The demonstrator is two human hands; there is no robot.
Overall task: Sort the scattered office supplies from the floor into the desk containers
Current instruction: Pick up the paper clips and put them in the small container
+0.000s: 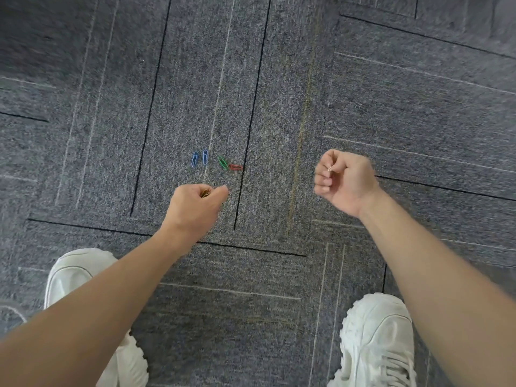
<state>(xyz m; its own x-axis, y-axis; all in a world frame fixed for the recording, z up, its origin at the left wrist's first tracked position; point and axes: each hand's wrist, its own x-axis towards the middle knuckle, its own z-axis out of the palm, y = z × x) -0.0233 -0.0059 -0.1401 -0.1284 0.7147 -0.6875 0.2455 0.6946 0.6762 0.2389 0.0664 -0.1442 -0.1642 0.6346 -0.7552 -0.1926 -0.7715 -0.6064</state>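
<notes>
Carefully now, with my left hand curled round gold clips and my right hand pinching a pale clip, I'd lift the red clip just beyond without spilling any.

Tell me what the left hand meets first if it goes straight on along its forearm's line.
Probably the red clip, with the green clip close beside it; how high the left hand is over the carpet is unclear.

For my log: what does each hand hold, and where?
Left hand: yellowish clips, mostly hidden in curled fingers. Right hand: a small pale clip pinched at the fingertips; only its end shows.
</notes>
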